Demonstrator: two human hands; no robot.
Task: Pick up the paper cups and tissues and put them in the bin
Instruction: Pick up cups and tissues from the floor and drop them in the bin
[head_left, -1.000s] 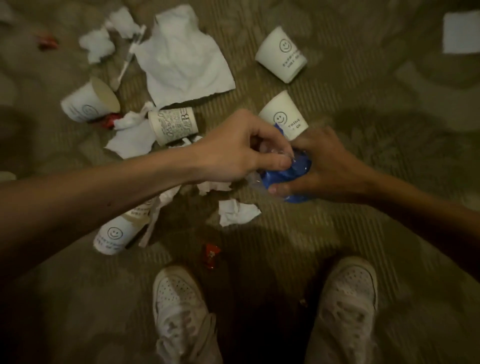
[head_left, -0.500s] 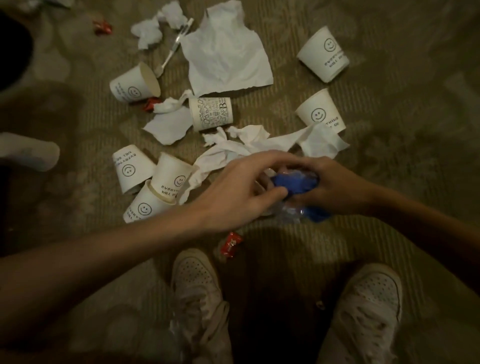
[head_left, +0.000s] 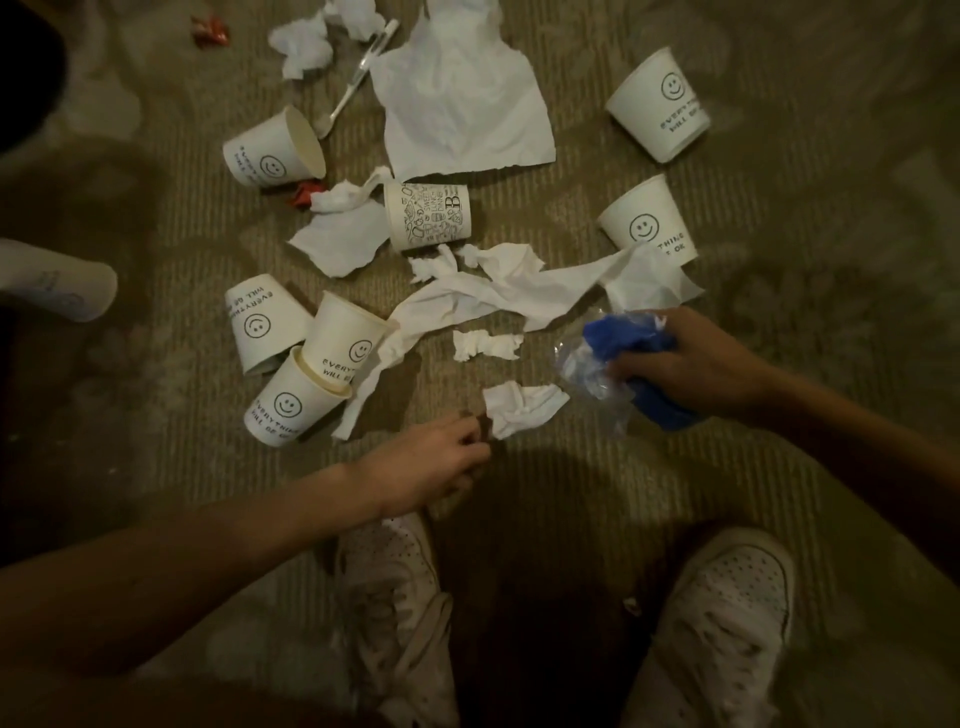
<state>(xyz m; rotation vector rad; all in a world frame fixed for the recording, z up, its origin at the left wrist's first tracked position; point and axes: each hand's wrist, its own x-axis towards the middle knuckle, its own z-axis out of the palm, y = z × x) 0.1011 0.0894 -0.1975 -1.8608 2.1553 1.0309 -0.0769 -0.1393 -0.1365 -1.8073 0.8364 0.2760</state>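
Observation:
Several white paper cups lie on the carpet: a smiley cup (head_left: 272, 153), a patterned cup (head_left: 428, 215), two at the right (head_left: 660, 104) (head_left: 647, 223), and three bunched at the left (head_left: 291, 405). Tissues are strewn among them: a large sheet (head_left: 462, 104), a long twisted one (head_left: 498, 296), and a small crumpled piece (head_left: 522, 410). My left hand (head_left: 431, 457) rests low on the carpet with curled fingers, right at that small piece's edge. My right hand (head_left: 696, 364) is shut on a blue bundle in clear plastic (head_left: 613, 343). No bin is in view.
A plastic spoon (head_left: 358, 78) and red wrappers (head_left: 210, 28) (head_left: 304, 192) lie at the back. My two white shoes (head_left: 400, 597) (head_left: 717, 623) stand at the near edge. Another person's socked foot (head_left: 52, 286) is at the left.
My left hand let go of the blue bundle and dropped down-left to the carpet where a red wrapper lay. My right hand keeps the bundle and moved right.

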